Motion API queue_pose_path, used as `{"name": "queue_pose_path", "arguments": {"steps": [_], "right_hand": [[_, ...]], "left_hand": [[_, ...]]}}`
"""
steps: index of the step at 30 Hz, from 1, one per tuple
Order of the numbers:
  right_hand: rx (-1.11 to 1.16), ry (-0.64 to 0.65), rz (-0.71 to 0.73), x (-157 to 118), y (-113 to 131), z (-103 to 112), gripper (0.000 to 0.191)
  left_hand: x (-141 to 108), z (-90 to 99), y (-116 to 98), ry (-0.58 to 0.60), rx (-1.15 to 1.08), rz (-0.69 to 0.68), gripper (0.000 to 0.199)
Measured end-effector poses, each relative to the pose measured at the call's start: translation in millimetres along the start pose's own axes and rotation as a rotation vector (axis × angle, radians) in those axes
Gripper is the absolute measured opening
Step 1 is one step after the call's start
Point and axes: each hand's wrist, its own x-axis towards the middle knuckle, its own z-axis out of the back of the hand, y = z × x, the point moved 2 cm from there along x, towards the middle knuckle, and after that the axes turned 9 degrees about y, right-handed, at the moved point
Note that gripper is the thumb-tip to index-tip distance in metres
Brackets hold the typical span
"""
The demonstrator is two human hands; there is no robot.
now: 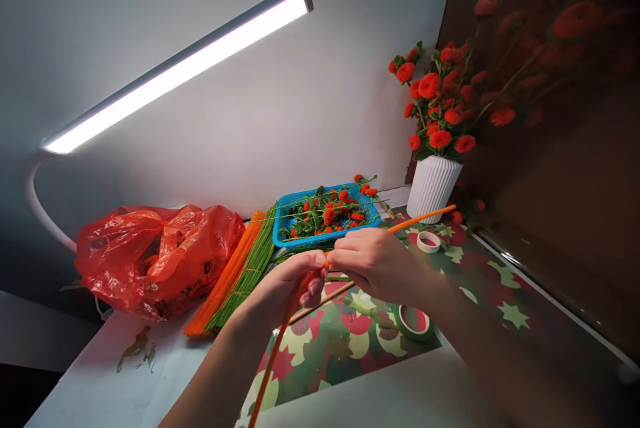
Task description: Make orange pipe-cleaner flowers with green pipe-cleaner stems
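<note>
My left hand (295, 278) and my right hand (365, 260) meet above the patterned mat (345, 348). Both pinch an orange pipe cleaner (273, 355). One end of it runs down past my left wrist to the lower edge of the view; an orange length also sticks out beyond my right hand toward the white vase. Where the fingertips touch, a small orange bit shows, its shape mostly hidden. Behind my hands stands a blue basket (277, 231) holding orange flowers with green stems.
Left of the basket lie orange stems (225, 281), green stems (247, 275) and a red plastic bag (160, 261). A white vase (433, 188) of orange flowers stands at right, near white tape (429, 242) and green tape (414, 323). A lit lamp (190, 68) hangs above.
</note>
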Motion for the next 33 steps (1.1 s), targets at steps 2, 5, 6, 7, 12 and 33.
{"name": "queue_pose_path", "arguments": {"steps": [2, 5, 6, 7, 12, 33], "right_hand": [[0.084, 0.054, -0.074, 1, -3, -1, 0.025], [0.244, 0.138, -0.221, 1, -9, -2, 0.027], [0.289, 0.16, -0.256, 1, -11, -2, 0.028], [0.33, 0.18, -0.278, 1, -13, -2, 0.029], [0.461, 0.249, -0.288, 2, -18, -4, 0.029], [0.495, 0.294, -0.222, -3, -18, 0, 0.029]], "left_hand": [[0, -0.2, -1, -0.067, 0.201, -0.08, 0.022], [-6, -2.7, -8, -0.259, 0.775, -0.313, 0.019], [-9, -4.3, -10, -0.314, 0.984, -0.397, 0.016], [-11, -5.8, -12, -0.351, 1.169, -0.477, 0.014], [-18, -6.5, -13, -0.301, 1.638, -0.657, 0.016], [-15, -7.4, -16, -0.207, 1.633, -0.587, 0.022]]}}
